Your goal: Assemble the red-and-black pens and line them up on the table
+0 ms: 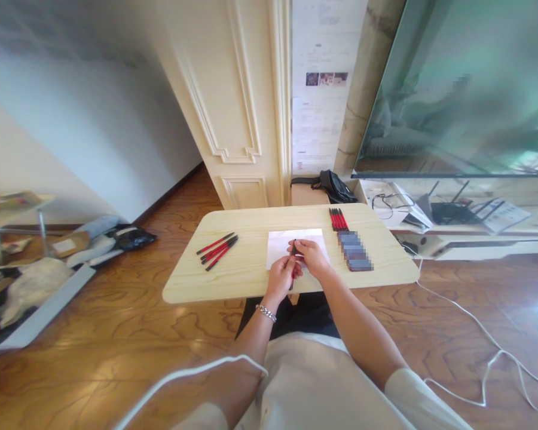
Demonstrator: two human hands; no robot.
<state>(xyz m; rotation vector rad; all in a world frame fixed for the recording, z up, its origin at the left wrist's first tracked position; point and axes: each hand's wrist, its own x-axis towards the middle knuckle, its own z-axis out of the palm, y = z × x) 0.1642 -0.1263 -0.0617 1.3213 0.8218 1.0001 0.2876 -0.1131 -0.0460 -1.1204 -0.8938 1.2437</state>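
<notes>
Over a sheet of white paper point(277, 240), both my hands are closed on one red-and-black pen point(291, 283). My left hand point(282, 278) grips its red barrel, whose lower end sticks out below the fingers. The fingers of my right hand point(311, 257) pinch the black upper end. My fingers hide much of the pen. To the left, several red pens with black ends point(217, 249) lie loosely fanned on the table. A tighter row of similar red pens point(338, 219) rests at the right, just beyond a blurred-out flat rectangular object point(355, 251).
A small pale wooden table point(246, 224) with rounded corners carries everything. Behind it a black bag point(334, 186) sits on a cardboard box. White cables point(466, 310) trail over the floor at the right, and one white cable point(183, 371) crosses near my left arm.
</notes>
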